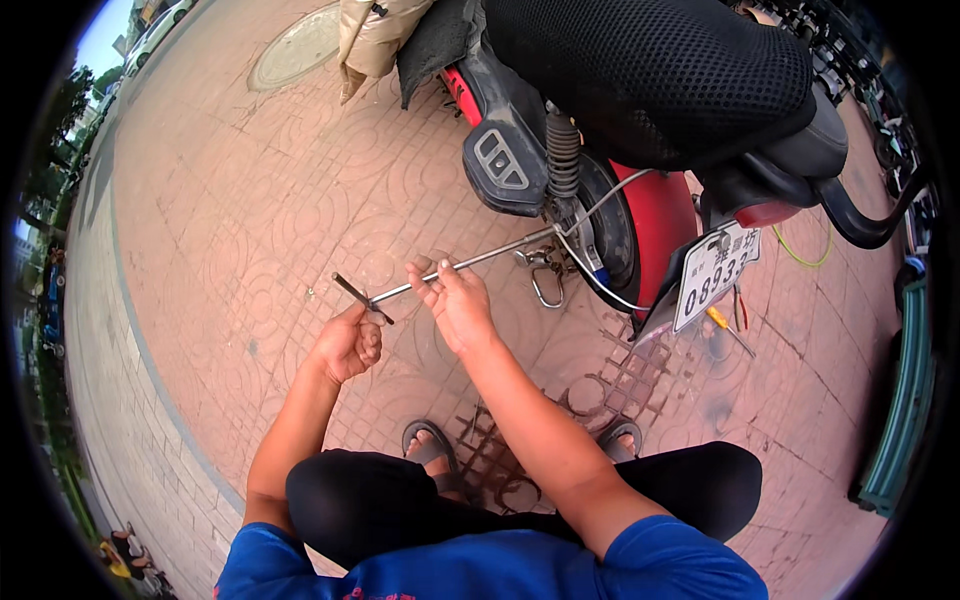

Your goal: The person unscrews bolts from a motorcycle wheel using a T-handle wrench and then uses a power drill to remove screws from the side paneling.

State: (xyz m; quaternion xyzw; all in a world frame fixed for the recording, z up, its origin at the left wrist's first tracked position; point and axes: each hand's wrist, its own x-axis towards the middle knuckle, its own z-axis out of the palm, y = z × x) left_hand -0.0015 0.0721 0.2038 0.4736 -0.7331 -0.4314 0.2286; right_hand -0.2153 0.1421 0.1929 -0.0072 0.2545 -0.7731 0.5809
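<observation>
From the head camera, I see someone squatting over brick paving (250,250), forearms stretched toward the back end of a red-and-black scooter (660,205). The left hand (347,348) is at the crossbar of a long T-handle wrench (500,252); its grip is closed, fingers curled in and thumb up against the bar. The right hand (460,308) meets the shaft near that same end, its fingers loosely bent and the tips touching the metal; whether its grip really clasps the rod or merely steadies it, I can't tell. The wrench slants up to the right, its far end by the rear wheel (625,245), below the coiled spring (562,155). Just there a grey cable (610,197) runs up across the wheel. The number plate (716,275) sits at the back, and near it a yellow-handled screwdriver (717,318) lies on the ground. Black mesh (650,80) covers the seat. Dark sandals (445,482) are on the person's feet.
</observation>
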